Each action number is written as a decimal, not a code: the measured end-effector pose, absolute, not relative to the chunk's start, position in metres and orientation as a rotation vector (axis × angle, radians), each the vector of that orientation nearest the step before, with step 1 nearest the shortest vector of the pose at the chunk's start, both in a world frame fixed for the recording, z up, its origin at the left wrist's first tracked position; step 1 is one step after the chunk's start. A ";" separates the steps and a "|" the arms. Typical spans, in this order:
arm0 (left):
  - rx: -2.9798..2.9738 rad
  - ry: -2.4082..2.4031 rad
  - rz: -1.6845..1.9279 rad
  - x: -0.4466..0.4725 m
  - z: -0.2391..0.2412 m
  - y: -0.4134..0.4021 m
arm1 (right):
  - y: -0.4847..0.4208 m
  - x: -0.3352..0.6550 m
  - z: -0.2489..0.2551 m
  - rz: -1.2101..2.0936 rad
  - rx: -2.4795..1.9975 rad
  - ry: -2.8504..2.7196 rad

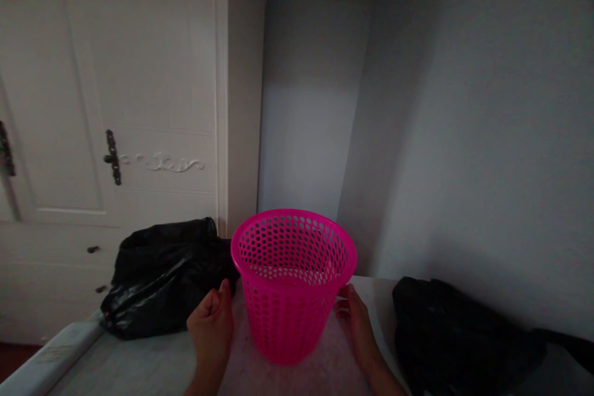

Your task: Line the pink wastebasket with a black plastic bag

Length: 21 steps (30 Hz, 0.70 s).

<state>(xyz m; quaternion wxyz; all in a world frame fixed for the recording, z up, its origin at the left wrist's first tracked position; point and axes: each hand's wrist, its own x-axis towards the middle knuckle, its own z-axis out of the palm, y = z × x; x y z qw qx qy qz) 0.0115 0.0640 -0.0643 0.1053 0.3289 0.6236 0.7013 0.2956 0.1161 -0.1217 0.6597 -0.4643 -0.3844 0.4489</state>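
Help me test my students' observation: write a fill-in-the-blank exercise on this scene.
1. The perforated wastebasket between the left hand and right hand is ____ in colour.
2. The left hand is nearest a crumpled ____ plastic bag.
3. A dark ____ sits on the white wardrobe door.
Missing words: pink, black, handle.

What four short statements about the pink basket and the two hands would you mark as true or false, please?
1. The pink basket stands upright with its open end up. True.
2. The left hand grips a black bag. False: it is beside the basket's left wall, and the black bag lies behind it, further left.
3. The right hand is at the basket's right side. True.
4. The basket is heaped with clothes. False: no clothes show inside it.
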 end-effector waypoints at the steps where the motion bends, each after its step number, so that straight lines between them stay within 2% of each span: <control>1: 0.984 1.865 2.071 0.008 -0.062 0.063 | 0.116 0.296 -0.122 1.014 -1.052 -0.870; 7: 1.470 2.028 1.879 -0.046 -0.057 0.062 | 0.114 0.296 -0.121 0.996 -1.066 -0.896; 13: 1.941 2.569 1.461 -0.090 -0.062 0.043 | 0.116 0.296 -0.123 0.967 -1.059 -0.952; 21: 2.232 2.578 0.746 -0.116 -0.087 0.027 | 0.113 0.296 -0.122 0.983 -1.054 -0.916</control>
